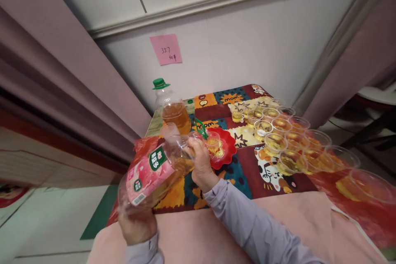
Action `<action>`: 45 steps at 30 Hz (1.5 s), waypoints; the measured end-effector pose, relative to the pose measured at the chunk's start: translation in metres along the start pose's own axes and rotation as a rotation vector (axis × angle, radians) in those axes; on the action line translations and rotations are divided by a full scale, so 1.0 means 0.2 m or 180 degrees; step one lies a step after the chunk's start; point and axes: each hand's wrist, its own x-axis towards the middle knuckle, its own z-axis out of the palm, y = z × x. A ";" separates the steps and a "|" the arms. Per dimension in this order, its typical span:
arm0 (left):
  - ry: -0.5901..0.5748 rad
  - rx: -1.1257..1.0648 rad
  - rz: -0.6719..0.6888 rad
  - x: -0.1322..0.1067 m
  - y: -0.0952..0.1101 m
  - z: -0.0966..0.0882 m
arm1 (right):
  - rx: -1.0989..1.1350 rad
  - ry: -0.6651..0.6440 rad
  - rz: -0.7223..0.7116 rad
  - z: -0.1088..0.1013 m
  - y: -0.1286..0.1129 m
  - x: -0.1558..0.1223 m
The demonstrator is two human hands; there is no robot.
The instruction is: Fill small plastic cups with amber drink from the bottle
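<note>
The bottle (154,175) is held in the air over the near left part of the bench (155,123), its base near and left, its neck far and right. Both hands grasp it: the left hand (137,227) is curled under the base, presumably to bear the weight and set the slant, while the right hand (201,161) is closed around the neck end, likely to steer it. That end lies close to a cup (213,141) standing on a red plate (229,152), which would perhaps catch any drips; the mouth itself is hard to make out. Filled cups (275,142) stand in close rows on the right, seemingly grouped to save room and stay clear of the arms. A second bottle (176,116), upright with a green cap, stands at the far left, out of the way. The held one is clear plastic with a pink label and a dark green patch; amber liquid lies along its lower side.
</note>
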 end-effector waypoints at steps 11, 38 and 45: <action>0.0357 0.1781 0.0614 -0.03 -0.16 -0.22 | -0.0508 -0.1303 -0.0164 0.10 -0.05 -0.19; 0.0369 0.1041 0.0217 -0.04 -0.25 -0.24 | -0.7581 -0.1550 -0.1492 -0.17 -0.54 0.29; 0.0397 0.1023 0.0241 -0.03 -0.23 -0.23 | -0.7549 -0.1270 -0.1590 -0.14 -0.53 0.31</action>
